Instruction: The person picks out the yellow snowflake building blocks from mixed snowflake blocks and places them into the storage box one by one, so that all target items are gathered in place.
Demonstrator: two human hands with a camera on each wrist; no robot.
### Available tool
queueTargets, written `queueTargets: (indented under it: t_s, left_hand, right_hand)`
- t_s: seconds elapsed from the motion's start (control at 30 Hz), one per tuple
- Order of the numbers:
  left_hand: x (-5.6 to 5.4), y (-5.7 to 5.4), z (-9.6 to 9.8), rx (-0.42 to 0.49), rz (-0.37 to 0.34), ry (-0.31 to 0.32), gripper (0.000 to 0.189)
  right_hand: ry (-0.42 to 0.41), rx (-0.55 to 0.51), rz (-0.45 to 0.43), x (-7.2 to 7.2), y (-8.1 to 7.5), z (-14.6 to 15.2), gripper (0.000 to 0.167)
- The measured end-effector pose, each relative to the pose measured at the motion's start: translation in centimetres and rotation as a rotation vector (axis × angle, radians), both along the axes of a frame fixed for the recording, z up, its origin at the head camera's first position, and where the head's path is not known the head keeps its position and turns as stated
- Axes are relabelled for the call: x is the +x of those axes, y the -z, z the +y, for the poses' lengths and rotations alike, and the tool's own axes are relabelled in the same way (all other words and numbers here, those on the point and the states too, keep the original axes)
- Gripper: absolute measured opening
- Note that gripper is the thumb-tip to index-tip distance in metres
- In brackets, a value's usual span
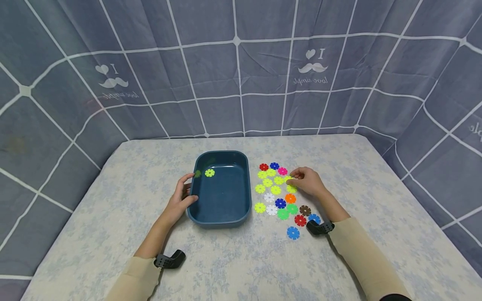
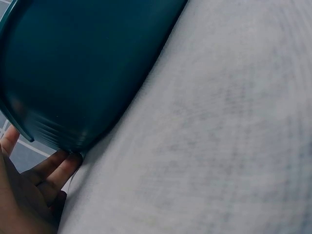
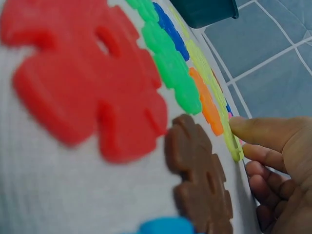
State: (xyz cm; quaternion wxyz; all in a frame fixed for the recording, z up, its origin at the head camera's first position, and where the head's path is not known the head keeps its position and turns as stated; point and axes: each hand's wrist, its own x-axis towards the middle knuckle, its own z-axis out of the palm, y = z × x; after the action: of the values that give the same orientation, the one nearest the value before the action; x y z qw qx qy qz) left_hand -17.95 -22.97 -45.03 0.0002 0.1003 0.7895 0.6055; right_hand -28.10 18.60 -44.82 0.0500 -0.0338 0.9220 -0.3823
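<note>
A dark teal plastic basin [image 1: 222, 223] stands left of centre on the table, with a yellow snowflake disc [image 1: 209, 172] inside near its far end. At the basin's left side, my left hand [image 1: 180, 200] holds the wall, thumb at the rim and fingers against the outside. To the right lies a spread of notched plastic snowflake discs in several colours. My right hand [image 1: 309, 182] is at its far right edge, thumb and index finger pinching a yellow snowflake disc [image 1: 288, 179], partly hidden by the fingers. In the right wrist view a red disc [image 3: 87, 73] and a brown disc [image 3: 200, 170] lie nearest.
The table [image 1: 150, 167] has a pale floral cloth. Grey-blue grid curtains [image 1: 263, 67] hang behind it and at both sides. A light blue disc [image 1: 293, 233] lies closest to the front of the spread. Each wrist wears a black strap device [image 1: 170, 259].
</note>
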Motion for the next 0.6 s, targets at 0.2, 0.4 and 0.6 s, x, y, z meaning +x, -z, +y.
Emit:
queueTargets:
  t_s: [0.2, 0.4, 0.6]
  left_hand:
    - [-0.12, 0.11, -0.07, -0.010, 0.005, -0.006, 0.068]
    - [-0.06, 0.10, -0.12, -0.001, 0.016, 0.007, 0.068]
    - [-0.01, 0.12, -0.11, -0.006, 0.015, 0.007, 0.068]
  right_hand:
    - [-0.014, 0.011, -0.027, -0.08, -0.39, -0.25, 0.032]
    - [-0.002, -0.014, -0.024, -0.14, -0.40, -0.48, 0.030]
    - [-0.004, -0.049, 0.010, -0.03, -0.23, -0.34, 0.027]
